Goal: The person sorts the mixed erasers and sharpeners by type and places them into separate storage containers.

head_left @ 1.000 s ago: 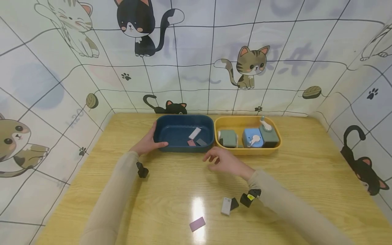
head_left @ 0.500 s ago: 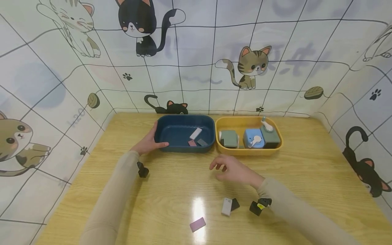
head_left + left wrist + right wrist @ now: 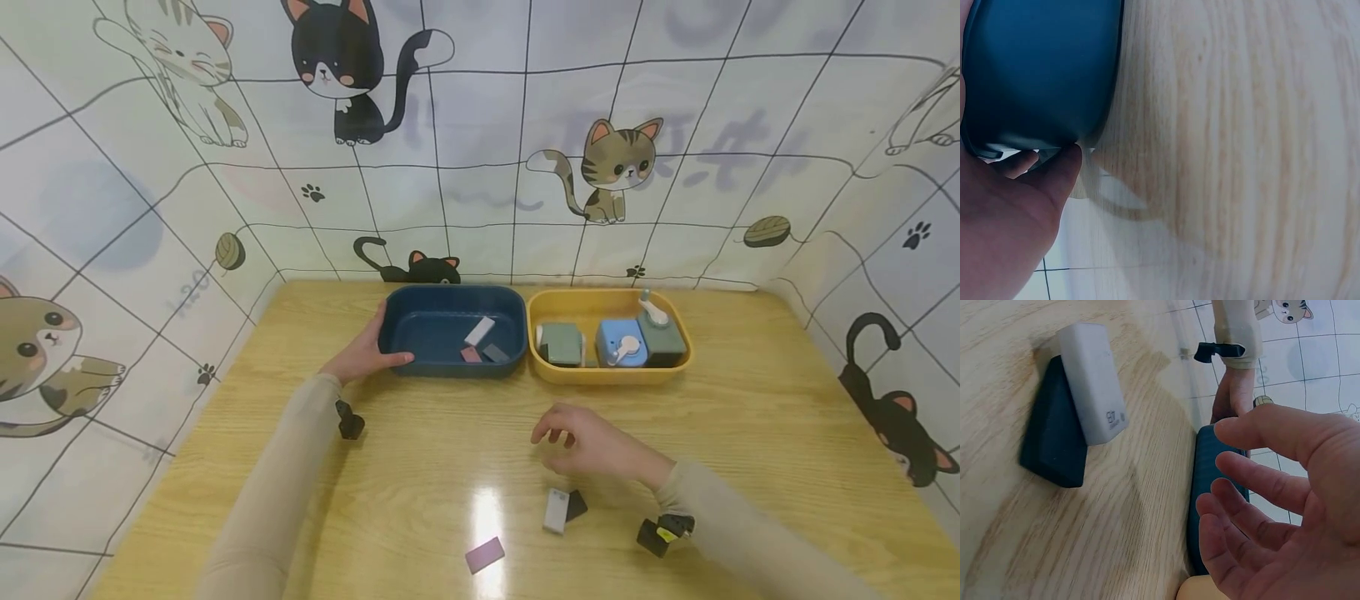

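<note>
My left hand (image 3: 363, 350) grips the left end of a dark blue bin (image 3: 453, 370), its thumb along the front wall. In the left wrist view the fingers curl at the bin's end. A white block, a pink block and a grey-blue block lie inside. My right hand (image 3: 596, 443) hovers over the table with loosely bent fingers and holds nothing. Nearest to it, a white block (image 3: 1092, 384) with small print leans on a black block (image 3: 1054, 434). Toward the front of the table lies a flat pink block (image 3: 485, 555).
Right of the blue bin stands a yellow bin (image 3: 609, 376). It holds a green box (image 3: 564, 343), a blue box (image 3: 617, 332) with a white crank, and a dark green box (image 3: 662, 343) with a white crank. A cat-patterned sheet walls the table's back and sides.
My right hand has moved from near the blue bin's front right corner toward me and rightward, closer to the white and black blocks. The left hand has stayed on the blue bin.
</note>
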The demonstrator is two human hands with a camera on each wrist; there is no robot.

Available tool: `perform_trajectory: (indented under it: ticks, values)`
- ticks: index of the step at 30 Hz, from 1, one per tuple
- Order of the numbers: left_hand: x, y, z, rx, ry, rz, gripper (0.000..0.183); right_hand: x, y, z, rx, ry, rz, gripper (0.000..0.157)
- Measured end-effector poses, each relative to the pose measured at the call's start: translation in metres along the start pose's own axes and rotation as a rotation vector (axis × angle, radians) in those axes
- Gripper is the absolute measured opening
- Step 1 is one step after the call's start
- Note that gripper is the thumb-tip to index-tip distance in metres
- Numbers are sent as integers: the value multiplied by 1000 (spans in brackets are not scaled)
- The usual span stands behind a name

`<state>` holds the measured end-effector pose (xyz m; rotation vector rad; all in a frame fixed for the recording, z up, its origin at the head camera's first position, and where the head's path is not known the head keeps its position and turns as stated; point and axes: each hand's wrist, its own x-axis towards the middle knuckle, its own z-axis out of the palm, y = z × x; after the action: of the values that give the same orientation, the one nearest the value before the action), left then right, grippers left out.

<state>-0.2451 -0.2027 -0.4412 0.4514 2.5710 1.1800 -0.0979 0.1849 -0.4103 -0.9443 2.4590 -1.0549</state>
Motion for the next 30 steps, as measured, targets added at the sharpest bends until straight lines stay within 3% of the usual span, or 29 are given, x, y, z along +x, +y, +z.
perform_trajectory:
  ticks: [15, 20, 21, 30]
  values:
    - [1, -2, 0, -3, 12, 0, 121, -23, 5, 5, 16, -167, -29, 33]
    - [1, -3, 0, 7, 8, 9, 120, -29, 4, 11, 2, -180, -44, 37]
    - [-2, 4, 0, 0, 4, 5, 119, -30, 4, 13, 6, -183, -41, 38]
    - [1, -2, 1, 1, 7, -4, 118, -37, 11, 22, 35, -209, -59, 39]
